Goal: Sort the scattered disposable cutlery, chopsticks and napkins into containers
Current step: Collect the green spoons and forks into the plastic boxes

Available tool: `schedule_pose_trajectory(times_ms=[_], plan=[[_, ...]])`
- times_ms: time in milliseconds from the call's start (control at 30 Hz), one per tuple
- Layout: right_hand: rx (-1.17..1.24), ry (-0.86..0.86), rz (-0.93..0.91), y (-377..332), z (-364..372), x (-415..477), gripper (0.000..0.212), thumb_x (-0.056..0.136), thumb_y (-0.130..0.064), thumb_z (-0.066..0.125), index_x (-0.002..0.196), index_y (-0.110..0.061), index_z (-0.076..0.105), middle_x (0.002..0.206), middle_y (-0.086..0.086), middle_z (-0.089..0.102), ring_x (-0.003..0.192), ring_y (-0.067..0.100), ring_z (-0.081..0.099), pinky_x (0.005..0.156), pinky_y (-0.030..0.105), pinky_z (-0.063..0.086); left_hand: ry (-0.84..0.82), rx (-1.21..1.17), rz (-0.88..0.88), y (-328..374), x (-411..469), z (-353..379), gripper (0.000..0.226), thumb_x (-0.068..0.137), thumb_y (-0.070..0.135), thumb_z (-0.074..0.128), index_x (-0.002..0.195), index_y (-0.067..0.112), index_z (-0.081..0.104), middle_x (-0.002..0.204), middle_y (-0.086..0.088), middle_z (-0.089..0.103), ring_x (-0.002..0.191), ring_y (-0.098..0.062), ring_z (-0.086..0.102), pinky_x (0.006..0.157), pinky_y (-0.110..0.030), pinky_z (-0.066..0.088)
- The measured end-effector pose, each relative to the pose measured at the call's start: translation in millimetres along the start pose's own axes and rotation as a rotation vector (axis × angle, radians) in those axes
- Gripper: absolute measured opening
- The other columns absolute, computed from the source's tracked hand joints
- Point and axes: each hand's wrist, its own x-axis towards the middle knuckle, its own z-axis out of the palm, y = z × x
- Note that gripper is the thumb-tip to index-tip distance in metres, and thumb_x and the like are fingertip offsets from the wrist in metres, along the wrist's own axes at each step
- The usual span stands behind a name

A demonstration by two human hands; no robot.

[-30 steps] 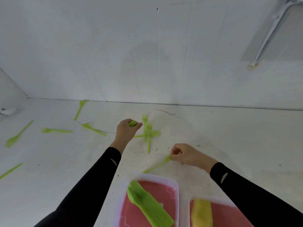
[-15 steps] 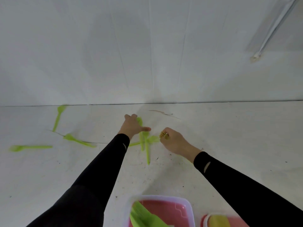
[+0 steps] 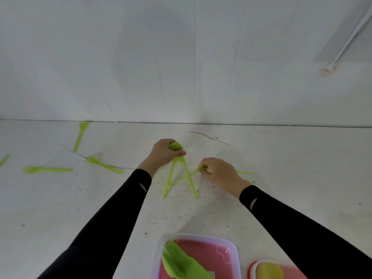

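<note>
We're facing plain white wall point(image 3: 181, 57); dirt-speckled white surface point(image 3: 60, 208) meeting it along thin dark seam; white pipe point(image 3: 346, 39) slanting down wall, upper right.

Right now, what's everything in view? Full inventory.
Loose cutlery: four, green, surface left; one cut off by the frame.
Held cutlery: several, count unclear, green, handles crossing, centre.
Near container: one, pink, pale rim, bottom centre.
Stacked cutlery: one stack, green, inside near container.
Second container: one, red rim, bottom right, something yellow inside.
Surface: one, white, speckled, under everything.
Left grip: one, curled round held cutlery heads.
Right grip: one, pinching held cutlery.
</note>
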Motion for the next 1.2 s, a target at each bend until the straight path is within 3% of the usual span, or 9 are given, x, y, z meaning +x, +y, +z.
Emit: schedule_pose_trajectory(times_ms=[100,233,333,433,533,633,767,967,1200], plan=[[0.326,0.007,0.023,3.5,-29.2,-14.9,0.012,0.088,-0.035,0.07,0.093,-0.024,0.069,0.089,-0.012,0.069,0.084,0.006,0.063,0.077,0.029,0.051,0.016,-0.129,0.043,15.5,-25.1,-13.9,0.024,0.078,0.031,0.081,0.085,0.011,0.071,0.068,0.003,0.06,0.058,-0.009,0.051,0.056,-0.023,0.04],[0.702,0.072,0.031,-8.7,-72.8,-38.8,0.016,0.087,-0.033,0.073,0.089,-0.018,0.069,0.074,-0.014,0.066,0.06,-0.003,0.049,0.061,0.017,0.036,0.021,-0.269,0.072,43.6,-61.0,-26.3,0.023,0.078,0.027,0.082,0.088,0.008,0.073,0.069,0.002,0.062,0.047,-0.003,0.046,0.048,-0.017,0.039],[0.895,0.013,0.054,-21.4,-87.9,-54.4,0.013,0.086,-0.037,0.072,0.081,-0.029,0.064,0.1,0.013,0.07,0.061,0.008,0.042,0.059,0.024,0.032,0.042,-0.331,0.112,70.2,-86.6,-22.4,0.026,0.075,0.026,0.085,0.087,0.006,0.073,0.071,0.001,0.065,0.049,-0.005,0.046,0.048,-0.018,0.04],[0.896,-0.086,0.042,-40.3,-91.5,-71.3,0.01,0.092,-0.037,0.066,0.091,-0.028,0.064,0.083,0.001,0.069,0.066,0.013,0.044,0.063,0.026,0.035,0.079,-0.386,0.175,96.4,-107.7,-10.3,0.02,0.077,0.018,0.082,0.088,0.005,0.074,0.07,-0.002,0.064,0.047,-0.006,0.045,0.048,-0.019,0.039],[0.982,-0.136,-0.01,-56.3,-94.6,-88.0,0.027,0.099,-0.034,0.056,0.117,-0.015,0.053,0.1,0.0,0.076,0.059,0.012,0.039,0.055,0.024,0.031,0.224,-0.416,0.196,113.1,-127.9,-1.4,0.012,0.078,0.018,0.081,0.087,0.012,0.074,0.068,0.002,0.068,0.046,-0.004,0.049,0.049,-0.019,0.042],[0.986,-0.146,-0.006,-64.5,-96.2,-96.6,0.03,0.099,-0.033,0.056,0.123,-0.018,0.046,0.098,0.001,0.076,0.06,0.008,0.048,0.057,0.024,0.034,0.311,-0.527,0.128,113.3,-143.7,3.9,0.021,0.076,0.027,0.083,0.09,0.014,0.074,0.066,0.005,0.068,0.047,-0.01,0.049,0.049,-0.02,0.045],[0.977,-0.105,0.008,-70.9,-94.4,-102.9,0.03,0.096,-0.03,0.061,0.118,-0.011,0.054,0.08,-0.007,0.072,0.062,-0.002,0.055,0.063,0.024,0.038,0.3,-0.676,0.062,102.9,-163.0,8.6,0.037,0.077,0.042,0.077,0.095,0.01,0.073,0.069,0.005,0.063,0.057,-0.013,0.051,0.057,-0.022,0.046],[1.007,-0.141,-0.065,-75.2,-84.6,-110.2,0.027,0.095,-0.029,0.063,0.112,-0.01,0.056,0.078,-0.006,0.068,0.066,0.004,0.053,0.061,0.024,0.039,0.185,-0.918,-0.068,87.5,-186.2,18.6,0.053,0.069,0.06,0.064,0.08,0.009,0.065,0.065,-0.002,0.052,0.054,-0.008,0.046,0.059,-0.017,0.043],[0.849,-0.153,-0.202,-95.2,-63.5,-107.5,0.007,0.096,-0.02,0.061,0.093,-0.016,0.056,0.078,-0.001,0.067,0.068,0.006,0.059,0.063,0.018,0.045,0.173,-1.105,-0.055,66.9,-208.9,28.1,0.047,0.074,0.046,0.067,0.093,0.003,0.065,0.069,-0.002,0.055,0.056,-0.007,0.05,0.061,-0.017,0.045]])
